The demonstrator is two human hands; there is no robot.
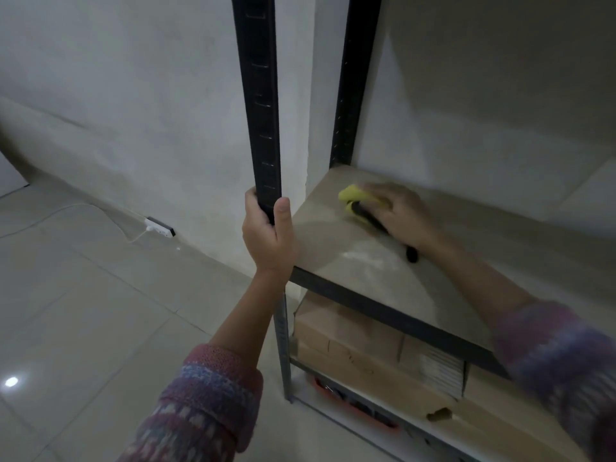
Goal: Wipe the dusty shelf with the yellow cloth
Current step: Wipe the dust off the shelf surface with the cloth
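The dusty shelf point(336, 248) is a beige board in a black metal rack, with a pale dust patch near its front edge. My right hand point(401, 211) presses the yellow cloth point(353, 195) flat on the board near the back left corner. A dark item, partly hidden, lies under that hand and sticks out by the wrist point(411, 254); I cannot tell what it is. My left hand point(268, 238) grips the rack's black front upright post point(263, 128) just above the shelf level.
Cardboard boxes point(350, 341) fill the level below the shelf. An orange-rimmed item point(356, 406) lies on the bottom level. A white power strip point(160, 226) with a cable lies on the tiled floor by the wall at left. The back upright post point(353, 78) stands at the shelf's rear corner.
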